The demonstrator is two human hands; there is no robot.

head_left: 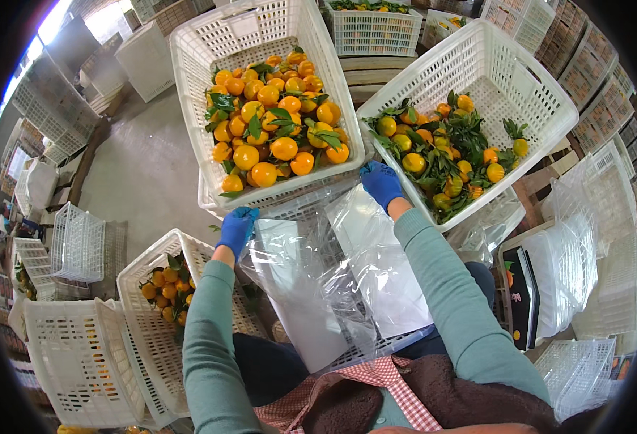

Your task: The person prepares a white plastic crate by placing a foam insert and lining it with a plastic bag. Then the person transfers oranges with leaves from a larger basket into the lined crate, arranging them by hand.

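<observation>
In front of my body a pale slatted crate (351,352) is lined with clear plastic film (330,271) and white sheets (305,318). My left hand (237,230), in a blue glove, is closed on the film's far left corner. At the film's far right corner my right hand (382,184), also blue-gloved, has its fingers curled on the film, next to the right fruit crate. Beyond my hands stands a white crate (188,94) of orange citrus fruit (268,119) with some leaves. The white crate (550,108) at right holds leafy citrus fruit (452,155).
A low white crate (134,278) with leafy oranges (166,289) stands left of my arm, near another white crate (79,354). At right lie a stack of clear plastic sheets (564,282) and a black printed box (524,296). Stacked crates (593,87) line the far right.
</observation>
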